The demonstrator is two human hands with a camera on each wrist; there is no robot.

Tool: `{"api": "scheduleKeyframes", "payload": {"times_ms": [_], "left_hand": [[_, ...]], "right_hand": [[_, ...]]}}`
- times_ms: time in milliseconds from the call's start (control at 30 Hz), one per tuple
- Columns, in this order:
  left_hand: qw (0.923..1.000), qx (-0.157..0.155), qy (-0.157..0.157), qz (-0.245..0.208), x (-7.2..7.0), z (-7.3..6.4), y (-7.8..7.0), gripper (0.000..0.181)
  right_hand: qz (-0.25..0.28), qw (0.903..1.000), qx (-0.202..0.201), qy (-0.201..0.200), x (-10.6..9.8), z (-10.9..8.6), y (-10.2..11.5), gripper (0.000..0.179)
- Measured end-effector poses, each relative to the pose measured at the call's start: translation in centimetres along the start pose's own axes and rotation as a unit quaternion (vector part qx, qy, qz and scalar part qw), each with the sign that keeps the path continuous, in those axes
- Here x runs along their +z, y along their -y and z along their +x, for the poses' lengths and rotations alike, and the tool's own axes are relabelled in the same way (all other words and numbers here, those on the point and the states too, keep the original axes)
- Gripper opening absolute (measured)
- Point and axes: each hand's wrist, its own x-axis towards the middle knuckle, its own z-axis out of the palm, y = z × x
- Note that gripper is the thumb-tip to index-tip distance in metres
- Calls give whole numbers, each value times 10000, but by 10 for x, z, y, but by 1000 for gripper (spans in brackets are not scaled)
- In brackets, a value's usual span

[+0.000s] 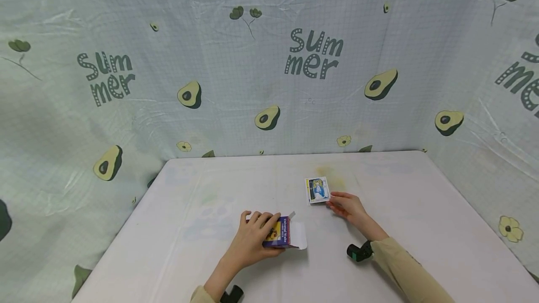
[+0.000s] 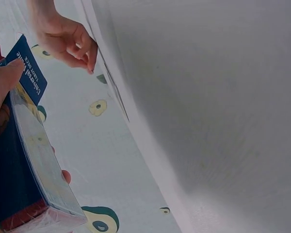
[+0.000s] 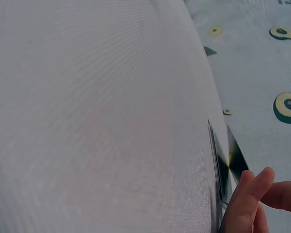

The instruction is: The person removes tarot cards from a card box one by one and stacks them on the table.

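Observation:
My left hand [image 1: 254, 242] grips a tarot deck box [image 1: 278, 233], fingers over its top and thumb along the near side. The purple box lies tilted above the table with its white end flap folded out to the right. In the left wrist view the box [image 2: 19, 160] shows a dark blue side, a clear wrapper and its lettered flap. My right hand [image 1: 348, 207] is at the right edge of a small stack of picture cards [image 1: 317, 190], its fingers loosely bent. In the right wrist view its fingertips overlap the near end of the cards [image 3: 224, 170].
A white-covered table [image 1: 202, 256] spreads beneath both hands. Behind it and at both sides hangs a pale curtain [image 1: 227, 74] printed with avocados and the word summer. Black wrist cameras sit at the right wrist [image 1: 360, 251] and the left wrist [image 1: 232, 294].

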Motion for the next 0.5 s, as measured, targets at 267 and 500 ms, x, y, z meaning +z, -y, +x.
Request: {"api": "scheduleKeyframes", "payload": {"times_ms": [267,500], "left_hand": [[10000,-57,46,4,-1,-1,1,80],[9999,-86,120,-62,-1,-1,1,80]], "right_hand": [[-454,9987,-203,50,2,1,0,49],[-848,9960,-241,-110,5,0,2,47]]}}
